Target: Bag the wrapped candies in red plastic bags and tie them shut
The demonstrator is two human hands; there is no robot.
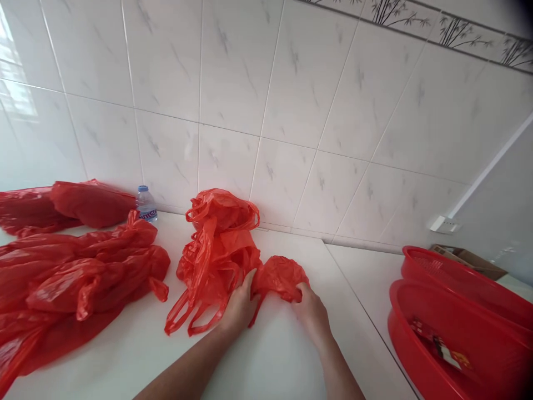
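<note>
Pale marbled tiles (233, 72) covered the wall, with a bamboo-patterned border (395, 14) along its upper right, above a white surface (270, 361). A broad heap of red plastic bags (83, 272) spread over the left side, and two red basins (466, 316) stood at the right, one behind the other, near a cardboard box (478, 261). Toward the middle, a tangled pile of thin red bags (216, 244) lay with several handle loops loose. Just to its right sat the crumpled bag (283, 275), on the surface between the person's two hands.

The right hand (314, 314) had its fingers curled in, pinching the bag's right edge. The left hand (239, 305) was at the other edge, beside the pile, thumb raised; its remaining fingers were mostly hidden, so whether they gripped could not be told. Good handling here seemed to call for a light, even hold at both edges, the film spread flat and its creases eased outward, with the neighbouring loops kept clear so nothing snagged or tore.

By the wall stood a small clear bottle (144, 199) with a blue cap; its label (148, 214) bore purplish lettering, too blurred to read surely. Printed packaging (447, 353) inside the nearer basin was equally illegible
</note>
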